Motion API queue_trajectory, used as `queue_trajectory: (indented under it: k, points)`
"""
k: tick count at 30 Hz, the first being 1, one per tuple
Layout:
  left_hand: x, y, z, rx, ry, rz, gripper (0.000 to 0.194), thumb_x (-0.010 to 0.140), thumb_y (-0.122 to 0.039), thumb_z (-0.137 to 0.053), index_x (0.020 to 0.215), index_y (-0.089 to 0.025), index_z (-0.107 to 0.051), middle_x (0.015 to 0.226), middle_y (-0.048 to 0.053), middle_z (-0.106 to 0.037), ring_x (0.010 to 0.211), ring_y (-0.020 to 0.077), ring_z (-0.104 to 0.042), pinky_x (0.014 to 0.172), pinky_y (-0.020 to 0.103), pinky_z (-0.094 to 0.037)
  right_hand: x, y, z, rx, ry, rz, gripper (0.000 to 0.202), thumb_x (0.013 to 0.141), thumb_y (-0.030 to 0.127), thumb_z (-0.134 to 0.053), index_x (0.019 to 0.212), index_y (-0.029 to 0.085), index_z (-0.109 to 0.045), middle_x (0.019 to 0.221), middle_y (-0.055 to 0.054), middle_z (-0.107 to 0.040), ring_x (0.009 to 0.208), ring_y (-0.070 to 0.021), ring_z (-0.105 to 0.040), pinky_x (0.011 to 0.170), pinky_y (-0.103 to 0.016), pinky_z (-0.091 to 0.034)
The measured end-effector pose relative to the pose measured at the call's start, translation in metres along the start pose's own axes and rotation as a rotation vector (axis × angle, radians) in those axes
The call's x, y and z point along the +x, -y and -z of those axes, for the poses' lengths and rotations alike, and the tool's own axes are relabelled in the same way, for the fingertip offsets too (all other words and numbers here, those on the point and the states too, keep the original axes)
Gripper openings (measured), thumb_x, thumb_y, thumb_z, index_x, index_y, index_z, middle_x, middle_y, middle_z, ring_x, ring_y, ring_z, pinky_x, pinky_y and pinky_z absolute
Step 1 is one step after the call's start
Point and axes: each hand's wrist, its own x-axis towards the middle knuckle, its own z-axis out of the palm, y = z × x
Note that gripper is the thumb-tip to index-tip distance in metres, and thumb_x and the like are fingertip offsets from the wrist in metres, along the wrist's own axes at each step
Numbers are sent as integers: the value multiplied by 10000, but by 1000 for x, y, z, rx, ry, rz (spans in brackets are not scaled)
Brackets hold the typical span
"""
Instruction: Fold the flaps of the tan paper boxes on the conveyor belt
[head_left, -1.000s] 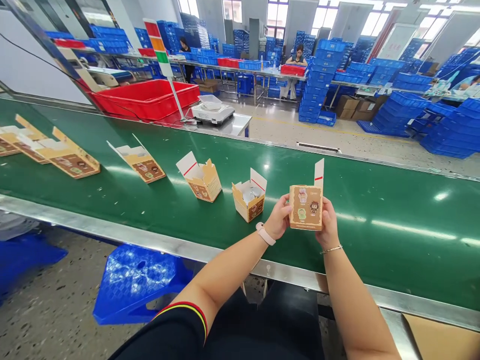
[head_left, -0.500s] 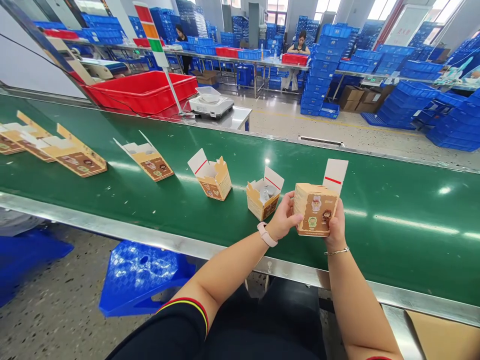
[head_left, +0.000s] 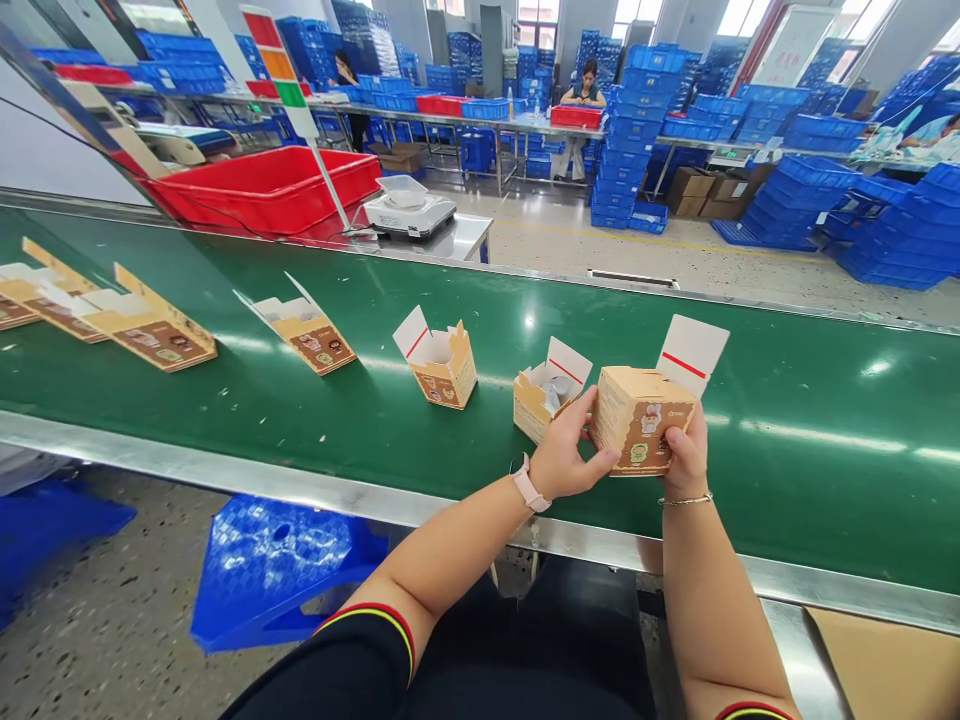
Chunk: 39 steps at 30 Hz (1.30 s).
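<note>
Between my two hands is a small printed cardboard box [head_left: 636, 420], tan and brown with cartoon figures. Its white flap with a red stripe stands up at the back right. My left hand [head_left: 574, 450] presses the box's left side, thumb along the lower front edge. My right hand [head_left: 686, 455] grips its right side, thumb on the front face. Just left of my hands, an open box [head_left: 531, 408] with a silvery item inside is partly hidden by my left hand. Farther left stands another open box [head_left: 448, 372] with its flap raised.
More open boxes [head_left: 311, 340] line the green conveyor belt [head_left: 825, 480] to the left. Beyond it are a red bin [head_left: 262, 200], a white scale [head_left: 410, 212] and a signal light [head_left: 281, 75]. A blue stool [head_left: 281, 560] is at lower left. People sit at tables behind.
The held box has turned, showing more of its left side, and its flap leans further right. My right thumb has moved onto the front face. The boxes at left appear shifted rightward.
</note>
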Motion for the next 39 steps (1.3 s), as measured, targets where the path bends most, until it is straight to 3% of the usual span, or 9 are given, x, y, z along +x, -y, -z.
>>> queue_trajectory:
  k: [3, 7, 10, 16, 18, 21, 24, 30, 39]
  points:
    - [-8, -1, 6, 191, -73, -195, 578, 745, -466, -638, 1243, -211, -495, 1312, 173, -511, 1162, 329, -532, 803, 384, -537, 7, -5, 7, 22, -157, 75, 600, 660, 681, -581, 1065, 241, -526, 1032, -90, -596, 973, -293, -594, 832, -431, -494]
    - [-2, 10, 22, 381, -465, -515, 574, 719, -445, -666, 1202, -241, -432, 1159, 125, -525, 1074, 275, -550, 861, 426, -490, 21, -28, 28, -266, -449, 86, 593, 682, 506, -651, 1160, 244, -418, 1093, -81, -510, 976, -256, -571, 865, -442, -491]
    - [11, 20, 29, 464, -591, -390, 728, 692, -504, -687, 1271, -220, -350, 1249, 154, -446, 1189, 305, -466, 896, 447, -453, 29, -52, 47, -664, -521, 37, 677, 610, 341, -700, 1192, 190, -390, 1183, -137, -424, 1126, -311, -473, 966, -497, -427]
    - [19, 28, 24, 232, -391, -33, 905, 598, -560, -751, 1326, -213, -339, 1338, 164, -433, 1257, 322, -432, 1017, 458, -371, 23, -56, 47, -929, -708, 83, 614, 619, 223, -615, 1188, 122, -407, 1313, -244, -311, 1301, -411, -256, 1060, -657, -217]
    - [19, 30, 22, 148, -350, -22, 873, 601, -557, -751, 1308, -202, -381, 1292, 163, -496, 1227, 319, -469, 1026, 457, -366, 14, -44, 32, -885, -622, 240, 483, 683, 294, -608, 1129, 162, -474, 1264, -206, -407, 1242, -378, -372, 1033, -629, -301]
    - [20, 32, 21, 68, -285, -30, 713, 668, -570, -697, 1232, -187, -489, 1220, 162, -577, 1159, 310, -529, 1020, 459, -377, 0, -33, 6, -698, -168, 400, 236, 787, 432, -548, 921, 246, -600, 972, -108, -612, 989, -304, -582, 934, -544, -453]
    - [24, 34, 22, 13, -277, -40, 588, 707, -616, -635, 1117, -196, -597, 1221, 150, -608, 1165, 306, -534, 1031, 452, -376, -5, -36, -12, -584, 140, 408, 338, 800, 522, -544, 983, 267, -669, 1039, -98, -670, 1048, -316, -598, 960, -536, -458]
    - [36, 39, 20, 111, -122, -61, 434, 702, -576, -650, 988, -251, -688, 1169, 88, -662, 1281, 316, -438, 1103, 484, -280, 11, -52, -10, -571, 141, 375, 628, 743, 661, -581, 1213, 245, -609, 1246, -103, -615, 1238, -340, -484, 1041, -580, -380]
    - [67, 42, -3, 515, 149, -228, 165, 803, -352, -567, 852, -264, -698, 1062, 70, -711, 1187, 332, -466, 996, 551, -218, 20, -47, 5, -494, 86, 317, 415, 822, 629, -514, 915, 282, -722, 1000, -51, -711, 1087, -299, -589, 1085, -551, -318]
